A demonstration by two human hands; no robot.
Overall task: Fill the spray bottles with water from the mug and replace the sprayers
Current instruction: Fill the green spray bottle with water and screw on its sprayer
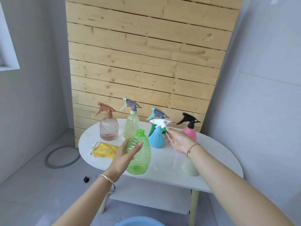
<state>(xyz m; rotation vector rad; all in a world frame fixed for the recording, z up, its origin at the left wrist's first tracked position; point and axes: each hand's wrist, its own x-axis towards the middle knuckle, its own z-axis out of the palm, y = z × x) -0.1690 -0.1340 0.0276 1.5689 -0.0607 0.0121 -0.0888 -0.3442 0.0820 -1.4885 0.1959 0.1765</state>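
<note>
Blue basin [138, 222] sitting at bottom edge; L hand [126, 156] wrapping round green bottle [140, 160], neck open, standing upright on white table [219, 154]; R hand [178, 141] pinching sprayer [160, 123] by collar, tube dangling; cream mug [189, 168] standing under R wrist.

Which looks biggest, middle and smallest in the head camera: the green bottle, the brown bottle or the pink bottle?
1. Green bottle: largest, though it stands nearest the camera, which helps.
2. Brown bottle.
3. Pink bottle: smallest, but the right hand hides part of it, so this is unsure.
</note>
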